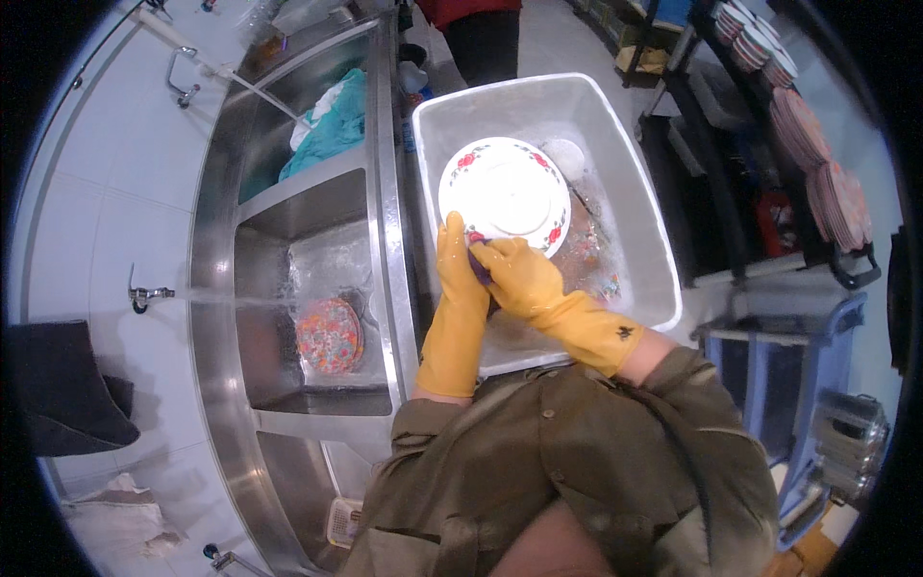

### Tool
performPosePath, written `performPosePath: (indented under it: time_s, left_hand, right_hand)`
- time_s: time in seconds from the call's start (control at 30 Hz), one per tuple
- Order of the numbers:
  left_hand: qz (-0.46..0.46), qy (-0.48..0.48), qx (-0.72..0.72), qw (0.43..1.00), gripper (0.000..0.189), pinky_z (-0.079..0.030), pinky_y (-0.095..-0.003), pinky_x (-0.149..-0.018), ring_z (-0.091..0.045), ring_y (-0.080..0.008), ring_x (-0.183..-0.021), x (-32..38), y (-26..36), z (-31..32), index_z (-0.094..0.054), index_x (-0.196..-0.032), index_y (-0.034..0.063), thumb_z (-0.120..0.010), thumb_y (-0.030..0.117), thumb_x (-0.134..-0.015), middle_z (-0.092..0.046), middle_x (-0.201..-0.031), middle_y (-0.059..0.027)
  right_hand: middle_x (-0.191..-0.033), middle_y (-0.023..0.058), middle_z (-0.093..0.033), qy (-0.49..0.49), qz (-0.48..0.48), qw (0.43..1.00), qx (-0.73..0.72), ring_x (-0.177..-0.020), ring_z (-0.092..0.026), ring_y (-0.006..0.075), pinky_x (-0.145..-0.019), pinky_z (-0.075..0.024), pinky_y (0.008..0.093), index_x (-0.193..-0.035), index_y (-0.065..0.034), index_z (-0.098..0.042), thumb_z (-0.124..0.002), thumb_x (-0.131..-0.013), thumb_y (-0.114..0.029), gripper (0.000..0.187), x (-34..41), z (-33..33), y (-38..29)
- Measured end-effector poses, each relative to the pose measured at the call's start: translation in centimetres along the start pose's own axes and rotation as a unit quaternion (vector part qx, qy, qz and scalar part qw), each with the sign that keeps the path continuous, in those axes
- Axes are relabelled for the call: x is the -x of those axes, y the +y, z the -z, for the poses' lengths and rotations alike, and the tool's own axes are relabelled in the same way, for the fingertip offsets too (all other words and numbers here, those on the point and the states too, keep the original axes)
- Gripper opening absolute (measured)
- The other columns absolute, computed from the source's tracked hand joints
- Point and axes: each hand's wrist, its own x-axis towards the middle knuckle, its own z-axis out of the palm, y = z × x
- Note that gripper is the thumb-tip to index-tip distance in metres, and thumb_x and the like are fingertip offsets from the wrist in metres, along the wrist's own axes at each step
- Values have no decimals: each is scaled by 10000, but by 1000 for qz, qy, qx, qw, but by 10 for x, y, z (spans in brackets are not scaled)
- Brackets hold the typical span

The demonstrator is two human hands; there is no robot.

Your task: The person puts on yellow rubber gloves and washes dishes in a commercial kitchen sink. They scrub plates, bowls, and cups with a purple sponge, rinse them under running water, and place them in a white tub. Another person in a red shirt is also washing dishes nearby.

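Both my hands wear long yellow rubber gloves. My left hand (458,274) grips the near left edge of a white plate (505,191) with a rim pattern of red flowers and green leaves. Closed around a dark purple scrubbing pad (479,262), my right hand (520,278) presses at the plate's near edge. The plate is held over a large grey-white plastic tub (642,216) with cloudy water, suds and some submerged things that I cannot make out. Part of the pad is hidden by my fingers.
Left of the tub runs a steel sink unit (389,238). Water from a wall tap (151,294) falls towards orange patterned plates (329,335) in the middle basin; a teal cloth (339,122) lies in the far one. At right stand a rack with stacked plates (840,205) and a blue cart (815,404). A person (479,40) stands beyond.
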Motion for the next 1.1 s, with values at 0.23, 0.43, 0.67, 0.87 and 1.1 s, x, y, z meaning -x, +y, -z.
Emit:
performPosePath:
  time_s: [0.23, 0.43, 0.67, 0.87, 1.1]
  left_hand:
    - [-45, -48, 82, 994, 442, -555, -436, -943, -646, -307, -1140, -12, -11, -1, -514, -1333, -16, -541, 335, -1065, -625, -1241, -192]
    - [-409, 65, -409, 813, 397, -526, -415, -917, -645, -385, -1056, -11, 19, 33, -621, -1244, -64, -716, 140, -917, -669, -1139, -263]
    - [-520, 172, -339, 765, 321, -560, -456, -948, -663, -346, -1080, 68, 150, 109, -580, -1271, -38, -641, 139, -1010, -667, -1186, -230]
    - [-235, 349, -644, 639, 328, -517, -475, -909, -686, -380, -1060, 108, 187, 216, -670, -1067, -16, -584, 298, -1029, -715, -1087, -220]
    - [28, 244, -831, 500, 338, -505, -508, -983, -640, -437, -1160, 66, 142, 347, -704, -1129, 100, -530, 366, -1014, -693, -1223, -211]
  right_hand:
    - [-1009, 120, -686, -123, 31, 992, 23, -947, -666, 373, -802, -541, 485, -1111, -90, -706, -676, -750, -35, 366, 41, 28, 66]
    - [-1214, 177, -665, -163, -46, 979, 113, -1152, -625, 401, -1006, -499, 465, -1255, -114, -654, -651, -782, 57, 503, 51, 38, 89]
    - [-1192, 209, -659, -145, -157, 977, 20, -1164, -623, 402, -1021, -484, 450, -1265, -70, -641, -633, -875, 36, 404, 56, 38, 100]
    - [-1188, 209, -671, -180, -201, 963, 20, -1157, -637, 394, -1010, -491, 444, -1261, -70, -646, -634, -876, 26, 397, 46, 30, 91]
    - [-1165, 235, -668, -208, -186, 959, 55, -1078, -656, 432, -927, -524, 462, -1257, -74, -667, -673, -854, 15, 412, 46, 36, 74]
